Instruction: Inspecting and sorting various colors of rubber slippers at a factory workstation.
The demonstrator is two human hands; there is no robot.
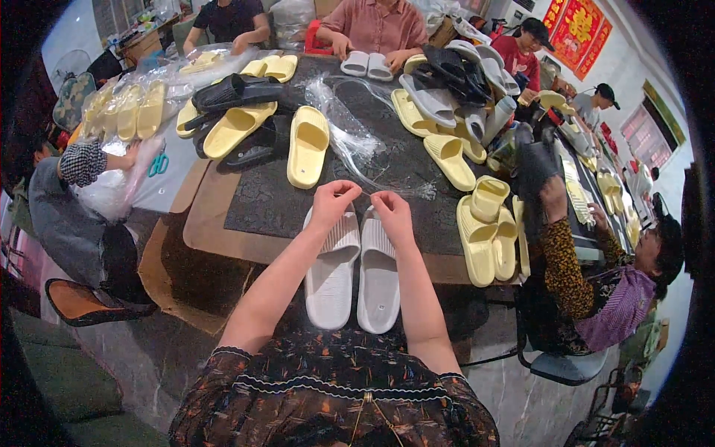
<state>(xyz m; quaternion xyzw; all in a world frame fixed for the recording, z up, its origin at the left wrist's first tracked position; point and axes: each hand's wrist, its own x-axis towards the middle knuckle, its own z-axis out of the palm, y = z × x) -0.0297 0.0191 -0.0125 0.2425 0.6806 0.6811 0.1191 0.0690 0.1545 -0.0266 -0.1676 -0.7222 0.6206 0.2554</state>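
Observation:
A pair of light grey slide slippers lies side by side at the table's near edge, toes pointing away: the left slipper (329,287) and the right slipper (378,287). Over their ribbed straps, my left hand (333,205) and my right hand (392,214) face each other with fingertips pinched close together. A thin strand seems to run between them, too fine to make out fully. Just beyond lies a loose bundle of clear plastic strands (346,134). One yellow slipper (307,147) rests beyond my left hand.
Yellow and black slippers (240,128) pile up at the left. More yellow ones (477,235) stack near the right edge, with grey and black slippers (454,71) heaped behind. Teal scissors (158,165) lie far left. Several people sit around the table, one close on my right.

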